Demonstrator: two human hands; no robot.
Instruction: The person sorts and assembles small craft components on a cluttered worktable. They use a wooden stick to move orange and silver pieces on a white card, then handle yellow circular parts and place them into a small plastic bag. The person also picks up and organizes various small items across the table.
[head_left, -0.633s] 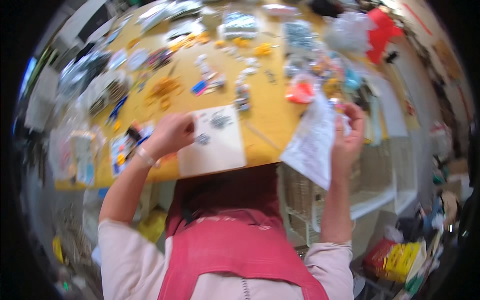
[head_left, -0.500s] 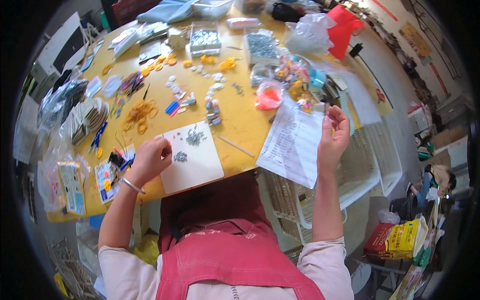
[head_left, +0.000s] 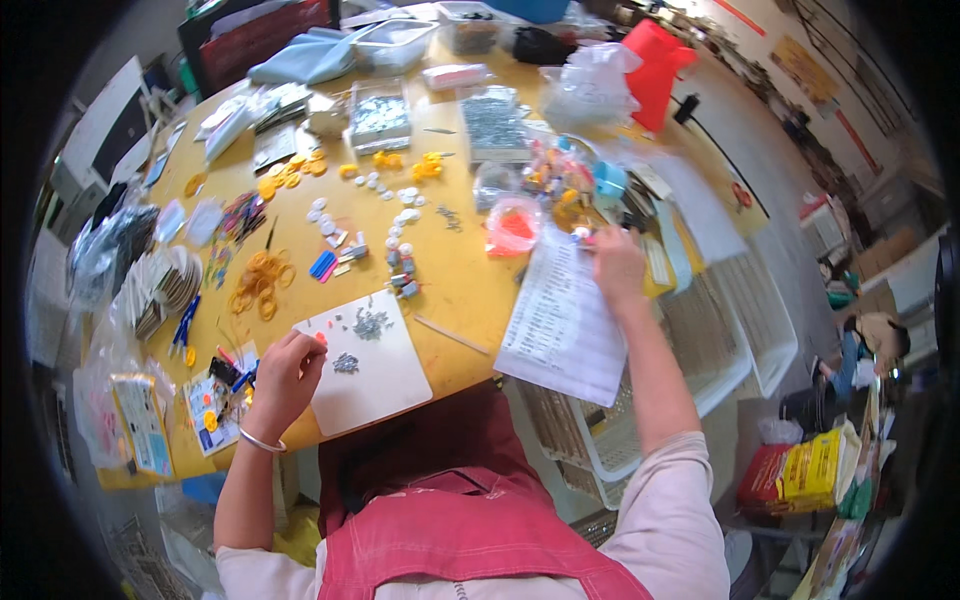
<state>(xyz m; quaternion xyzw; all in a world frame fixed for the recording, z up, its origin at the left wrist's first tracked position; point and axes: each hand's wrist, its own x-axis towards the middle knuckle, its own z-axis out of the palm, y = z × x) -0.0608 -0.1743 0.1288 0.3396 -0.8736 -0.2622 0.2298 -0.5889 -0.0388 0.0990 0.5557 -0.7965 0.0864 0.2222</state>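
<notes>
While the left hand (head_left: 283, 378) curls loosely on a white board (head_left: 370, 365) at the worktop's near edge, the right hand (head_left: 617, 268) presses a printed sheet (head_left: 565, 322); its fingers' grip is hidden.

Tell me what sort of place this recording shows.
Probably a small workshop for sorting or assembling small parts: a yellow table strewn with yellow rings, white discs and bagged bits, a printed sheet under the right hand, and white baskets alongside.
</notes>
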